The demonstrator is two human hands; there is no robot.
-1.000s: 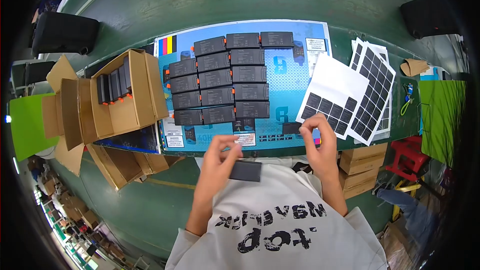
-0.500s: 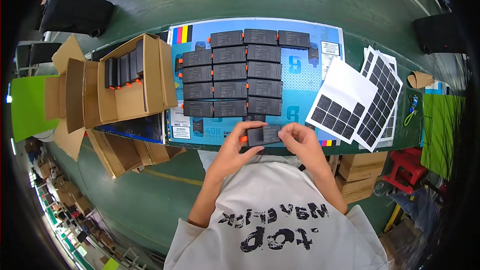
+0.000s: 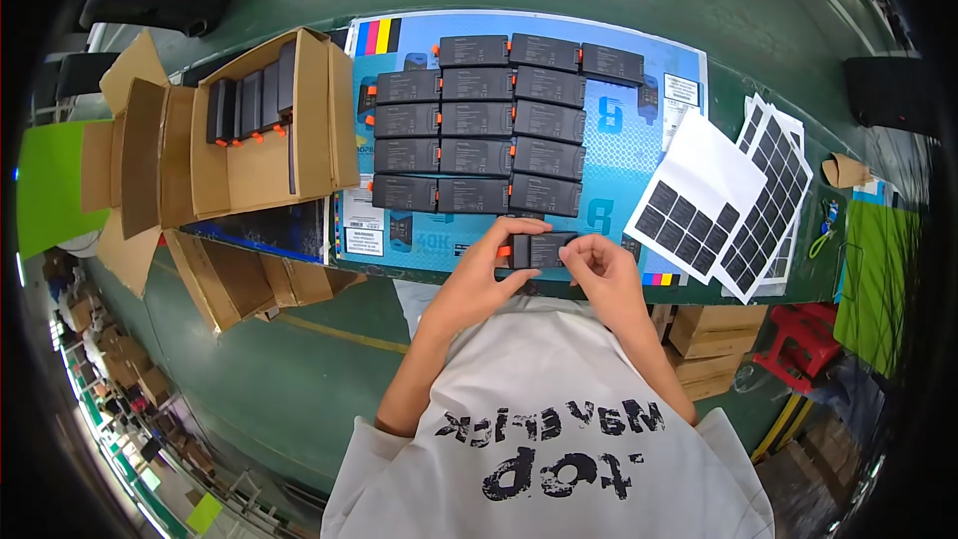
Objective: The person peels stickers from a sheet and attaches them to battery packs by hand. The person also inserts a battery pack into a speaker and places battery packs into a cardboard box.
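Near the front edge of the table, my left hand (image 3: 481, 274) grips a black battery pack (image 3: 521, 253), thumb and fingers along its opposite long sides. An orange connector tab (image 3: 504, 252) sticks out at the pack's left end. A black label with small pale print (image 3: 549, 248) lies over the top of the pack. My right hand (image 3: 607, 272) is closed in a pinch at the label's right edge; the fingertips partly cover it. Just beyond my hands, several similar labelled packs (image 3: 476, 120) lie in rows, many with orange tabs showing.
An open cardboard box (image 3: 326, 130) on the left holds several black packs (image 3: 251, 100). Label sheets (image 3: 689, 210) overlap on the right of the printed blue mat (image 3: 624, 175). A red stool (image 3: 798, 344) and cardboard boxes (image 3: 714, 334) stand below the table's right side.
The view has shifted slightly, so the table things appear higher. The label now covers more of the held pack's top. Both hands keep their grip.
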